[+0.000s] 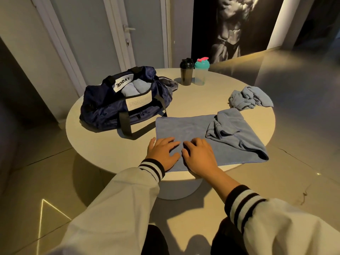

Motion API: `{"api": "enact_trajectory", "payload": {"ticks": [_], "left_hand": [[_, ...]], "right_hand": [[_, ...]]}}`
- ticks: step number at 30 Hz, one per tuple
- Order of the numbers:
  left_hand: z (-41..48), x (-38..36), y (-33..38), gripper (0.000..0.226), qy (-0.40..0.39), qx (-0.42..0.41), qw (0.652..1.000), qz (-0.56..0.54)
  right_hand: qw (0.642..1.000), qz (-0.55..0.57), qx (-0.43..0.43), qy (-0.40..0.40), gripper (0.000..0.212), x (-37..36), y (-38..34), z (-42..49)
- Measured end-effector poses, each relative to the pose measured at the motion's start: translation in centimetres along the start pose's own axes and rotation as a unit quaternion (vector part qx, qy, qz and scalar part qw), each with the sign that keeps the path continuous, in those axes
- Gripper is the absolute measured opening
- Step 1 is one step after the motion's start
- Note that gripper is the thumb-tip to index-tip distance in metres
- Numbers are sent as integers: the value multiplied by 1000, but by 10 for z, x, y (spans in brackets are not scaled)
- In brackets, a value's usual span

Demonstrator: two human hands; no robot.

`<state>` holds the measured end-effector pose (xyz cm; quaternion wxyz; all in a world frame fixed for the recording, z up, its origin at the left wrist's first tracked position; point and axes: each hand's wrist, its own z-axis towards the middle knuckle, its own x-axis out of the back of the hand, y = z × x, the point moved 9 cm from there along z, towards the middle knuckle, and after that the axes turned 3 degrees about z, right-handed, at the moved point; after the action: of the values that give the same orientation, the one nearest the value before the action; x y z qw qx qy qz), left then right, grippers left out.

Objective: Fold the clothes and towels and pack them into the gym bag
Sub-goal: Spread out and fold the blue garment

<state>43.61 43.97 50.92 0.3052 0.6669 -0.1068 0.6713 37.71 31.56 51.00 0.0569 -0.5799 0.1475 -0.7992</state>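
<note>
Two hands lie palm down, side by side, on the near left part of a blue towel (185, 128). The left hand (162, 152) and the right hand (199, 157) have their fingers straight and slightly spread, pressing the fabric flat. Neither one grips anything, and their thumbs are almost touching. Both wrists come out of pale sleeves with dark-and-white striped cuffs (153, 167).

The towel is spread at the near edge of a round, pale counter (103, 144), and its near hem hangs a little over the rim. A rumpled blue fold (225, 130) is bunched up on the towel's right half. Whether this is the towel's own turned-over end or a separate piece cannot be told.

A navy gym bag (103, 107) sits on the counter to the left of the towel and just beyond it, unzipped at the top. A folded light-blue cloth (131, 88) shows inside the opening. One black strap (125, 127) of the bag loops down onto the counter just beside the towel's far left corner.

A crumpled blue cloth (251, 97) lies apart at the counter's right edge, beyond the towel. At the far edge a black shaker bottle (186, 73) and a clear shaker bottle with a teal lid (201, 71) stand upright, just beside each other.

Behind the counter are a grey door with a lever handle (128, 29) and a large dark poster (235, 24) on the wall.
</note>
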Motion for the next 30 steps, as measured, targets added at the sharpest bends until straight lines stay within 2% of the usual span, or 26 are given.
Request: {"api": "enact_trajectory", "payload": {"ticks": [3, 6, 8, 10, 11, 13, 16, 19, 23, 25, 27, 28, 30], "left_hand": [[-8, -5, 4, 52, -17, 6, 1000, -7], [-14, 0, 3, 49, 6, 27, 999, -46], [-18, 8, 11, 43, 57, 27, 994, -93], [-23, 10, 26, 40, 80, 22, 988, -129], [-23, 6, 34, 41, 64, 16, 990, -122], [-24, -7, 43, 45, 13, 2, 997, -74], [-24, -12, 39, 46, -7, 4, 998, -69], [-24, -10, 31, 46, 8, 21, 992, -120], [-23, -8, 21, 38, 46, 36, 975, -216], [-23, -4, 9, 31, 71, 76, 942, -318], [-23, 1, -4, 23, 102, 121, 908, -389], [-23, 4, -9, 20, 117, 135, 896, -407], [-23, 7, -21, 19, 141, 149, 867, -455]], "right_hand": [[1000, 14, 17, -7, 33, 3, -4, -3], [998, 59, 18, -3, 35, 14, 0, -9], [996, 59, -17, 68, 35, 34, 16, -13], [986, 34, -103, 130, 36, 53, 39, -17], [980, 25, -151, 124, 38, 57, 51, -19], [973, 18, -224, 61, 44, 50, 72, -19], [964, 39, -260, -32, 53, 33, 90, -12], [966, 47, -247, -62, 54, 27, 94, 3], [973, 48, -227, -18, 53, 41, 85, 17], [985, 55, -154, 53, 52, 57, 65, 26], [990, 93, -32, 97, 50, 69, 28, 33], [990, 115, 23, 75, 47, 66, 7, 35], [988, 124, 82, -37, 40, 43, -31, 31]]}}
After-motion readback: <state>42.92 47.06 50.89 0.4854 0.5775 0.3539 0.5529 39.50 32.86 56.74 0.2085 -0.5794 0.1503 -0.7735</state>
